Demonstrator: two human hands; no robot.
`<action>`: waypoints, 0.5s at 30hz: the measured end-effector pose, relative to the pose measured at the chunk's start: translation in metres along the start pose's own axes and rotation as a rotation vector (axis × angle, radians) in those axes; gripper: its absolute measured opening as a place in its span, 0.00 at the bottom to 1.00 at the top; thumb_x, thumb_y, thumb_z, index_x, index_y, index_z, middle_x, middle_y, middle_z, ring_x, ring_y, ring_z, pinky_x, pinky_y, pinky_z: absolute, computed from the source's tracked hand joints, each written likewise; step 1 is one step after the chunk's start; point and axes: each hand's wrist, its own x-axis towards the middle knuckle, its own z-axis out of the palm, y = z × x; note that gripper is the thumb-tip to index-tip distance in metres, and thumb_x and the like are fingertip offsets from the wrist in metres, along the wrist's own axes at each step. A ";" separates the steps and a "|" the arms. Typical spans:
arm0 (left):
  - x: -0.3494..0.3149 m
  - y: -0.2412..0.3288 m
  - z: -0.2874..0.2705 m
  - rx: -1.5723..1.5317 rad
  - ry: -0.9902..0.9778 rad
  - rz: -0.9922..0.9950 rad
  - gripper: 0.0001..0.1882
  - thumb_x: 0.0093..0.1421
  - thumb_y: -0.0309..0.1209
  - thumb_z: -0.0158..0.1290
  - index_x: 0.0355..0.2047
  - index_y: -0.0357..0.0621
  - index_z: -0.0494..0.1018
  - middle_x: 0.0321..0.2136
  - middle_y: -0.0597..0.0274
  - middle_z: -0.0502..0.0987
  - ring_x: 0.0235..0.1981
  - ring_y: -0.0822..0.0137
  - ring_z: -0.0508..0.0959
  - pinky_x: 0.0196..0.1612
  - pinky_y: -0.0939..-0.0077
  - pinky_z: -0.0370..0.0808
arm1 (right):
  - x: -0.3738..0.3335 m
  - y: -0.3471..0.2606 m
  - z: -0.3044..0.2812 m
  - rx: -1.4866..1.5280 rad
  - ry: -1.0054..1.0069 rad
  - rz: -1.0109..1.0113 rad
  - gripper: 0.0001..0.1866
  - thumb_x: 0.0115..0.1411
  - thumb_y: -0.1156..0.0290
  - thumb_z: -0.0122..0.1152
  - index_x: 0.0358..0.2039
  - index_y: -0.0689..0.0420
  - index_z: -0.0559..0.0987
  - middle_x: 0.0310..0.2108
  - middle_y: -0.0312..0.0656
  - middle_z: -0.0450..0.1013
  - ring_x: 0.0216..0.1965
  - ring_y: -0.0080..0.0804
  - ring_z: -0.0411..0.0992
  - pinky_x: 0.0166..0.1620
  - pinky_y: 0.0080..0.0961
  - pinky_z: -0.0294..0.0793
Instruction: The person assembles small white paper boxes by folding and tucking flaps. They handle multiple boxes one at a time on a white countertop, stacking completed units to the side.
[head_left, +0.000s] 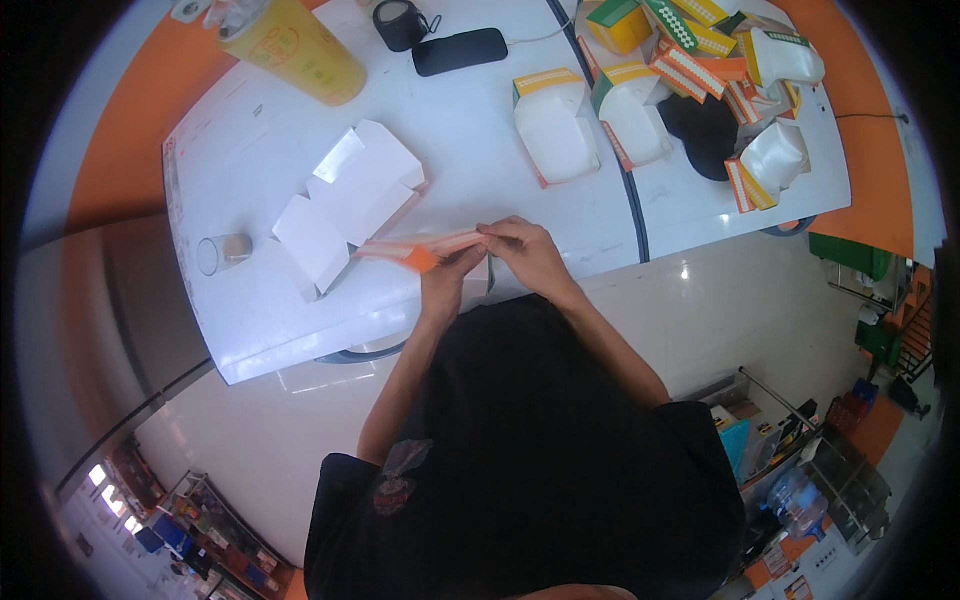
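Near the front edge of the table, both my hands pinch one orange-and-white cardboard food box [425, 257] that is partly folded and seen nearly edge-on. My left hand [450, 285] grips its lower side. At its right end, the fingers and thumb of my right hand [527, 257] close on the corner. Just beyond and to the left lies a flat, unfolded box blank [365, 180], white side up. Two open formed boxes, a nearer-left one [556, 135] and another beside it [640, 125], rest with their white insides showing.
A heap of colourful folded boxes [700, 70] covers the far right, with a black cap-like item [705, 140] beside it. A small glass [222, 254] stands at the left. Toward the back are a big yellow cup [300, 55], a black phone [460, 52] and a round black object [400, 25].
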 end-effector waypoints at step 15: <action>0.002 -0.003 0.009 0.135 0.018 0.136 0.12 0.65 0.23 0.60 0.49 0.33 0.81 0.49 0.55 0.82 0.51 0.66 0.80 0.56 0.71 0.77 | -0.004 -0.015 -0.002 -0.056 0.167 0.083 0.16 0.60 0.73 0.66 0.49 0.63 0.82 0.32 0.45 0.84 0.36 0.29 0.82 0.42 0.26 0.80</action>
